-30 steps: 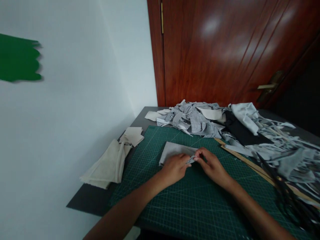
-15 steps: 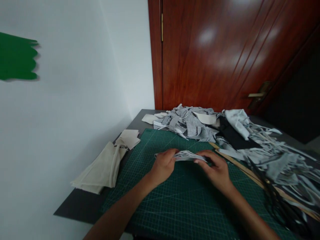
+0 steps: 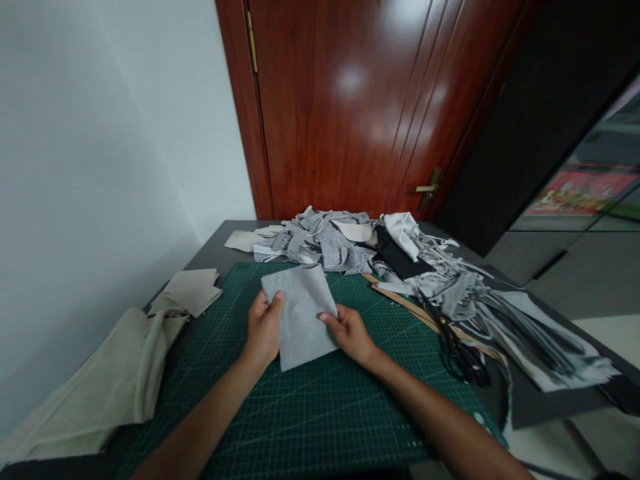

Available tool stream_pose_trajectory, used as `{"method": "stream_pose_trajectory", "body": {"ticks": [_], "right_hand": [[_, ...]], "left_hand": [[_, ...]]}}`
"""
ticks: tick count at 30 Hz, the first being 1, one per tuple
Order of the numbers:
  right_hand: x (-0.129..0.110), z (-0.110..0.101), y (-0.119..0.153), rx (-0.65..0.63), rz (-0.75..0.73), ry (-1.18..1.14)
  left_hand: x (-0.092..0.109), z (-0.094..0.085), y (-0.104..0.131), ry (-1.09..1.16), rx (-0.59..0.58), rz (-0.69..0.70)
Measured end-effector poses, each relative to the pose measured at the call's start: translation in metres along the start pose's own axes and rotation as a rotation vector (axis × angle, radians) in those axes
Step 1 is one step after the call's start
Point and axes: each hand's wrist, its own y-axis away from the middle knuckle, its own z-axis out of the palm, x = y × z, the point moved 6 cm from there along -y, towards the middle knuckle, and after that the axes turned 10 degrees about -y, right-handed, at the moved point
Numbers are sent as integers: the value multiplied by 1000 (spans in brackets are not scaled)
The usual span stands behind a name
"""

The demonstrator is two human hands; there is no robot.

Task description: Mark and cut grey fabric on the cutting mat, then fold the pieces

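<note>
A grey rectangular piece of cloth (image 3: 303,320), seemingly several layers stacked together, is held up above the green cutting mat (image 3: 320,427). My left hand (image 3: 265,325) is closed on its left edge, thumb lying on the front face. On the right edge my right hand (image 3: 349,331) pinches it, thumb in front as well. The fingers behind the cloth are hidden. Black-handled scissors (image 3: 460,353) lie to the right of my right hand, near a wooden ruler (image 3: 410,307).
Grey fabric scraps (image 3: 325,240) are heaped along the back of the table, with a black cloth piece (image 3: 400,257) among them. Folded beige cloth (image 3: 125,373) lies at the left by the wall. Grey strips (image 3: 545,340) cover the right side.
The cloth stack was edge-on between both hands; now its broad face is turned toward me. The view has swung to the right.
</note>
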Motion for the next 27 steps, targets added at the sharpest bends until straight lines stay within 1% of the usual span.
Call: {"method": "stream_pose_trajectory", "body": {"ticks": [1,3,4,5,8,10,11,12,14,16,17,18,20,22,23,24,27], "right_hand": [[2,-2,-2,-9,4,13],[4,-6,-6,-16,56,-38],[5,-7,-7,-1,95,-91],[6,-7,-8,28,144,-163],[12,2,0,175,319,-519],[15,18,9,241,406,-785],[15,26,14,248,425,-869],[14,34,18,244,421,-908],[10,44,25,228,372,-889],[5,45,31,242,304,-813],[2,41,33,255,268,-760],[-2,34,36,266,234,-692],[-12,12,45,284,173,-510],[-24,-23,58,321,153,-325],[-30,-43,66,326,158,-235],[-37,-68,76,372,150,-135],[-58,-153,108,465,175,139]], "left_hand": [[-8,2,-1,38,-36,-148],[-23,7,2,84,-101,-431],[-28,9,5,94,-117,-531],[-30,10,6,105,-111,-575],[-35,10,8,188,-43,-605],[-37,9,8,280,11,-580],[-38,8,7,318,37,-555],[-38,6,7,345,58,-520],[-40,5,6,364,53,-496],[-43,7,7,354,5,-515],[-44,8,8,341,-23,-531],[-45,10,8,329,-58,-543],[-47,15,9,324,-138,-544],[-49,20,10,334,-229,-525],[-50,22,10,332,-267,-517],[-53,24,10,324,-297,-513],[-61,24,9,299,-314,-503]]}}
